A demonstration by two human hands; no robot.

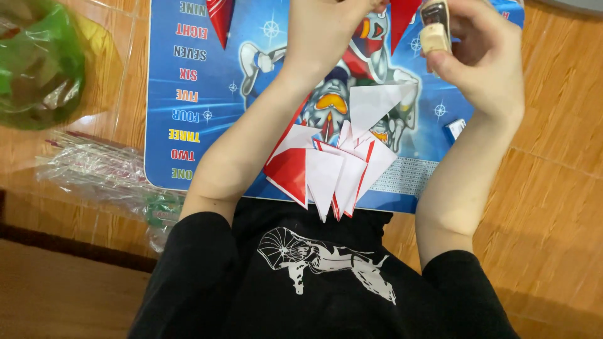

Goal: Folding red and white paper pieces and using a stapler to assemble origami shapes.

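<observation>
While upright in the right hand (480, 59), the glue stick (434, 28) points up-frame.

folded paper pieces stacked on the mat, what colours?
Red and white, fanned triangular folded paper pieces on the blue mat; head view.

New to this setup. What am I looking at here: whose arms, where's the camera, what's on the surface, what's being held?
There is one picture, from a camera worn on a person's head, looking down, so the arms and black shirt are the wearer's own. No machine is involved, only two bare hands. The left hand is near the top edge, touching red paper pieces. The right hand holds a small cream-coloured object; what it is cannot be told. A blue printed mat lies on the wooden surface, with a pile of folded red-and-white paper triangles on it. Off to the side are a green plastic bag and clear wrapping.
</observation>
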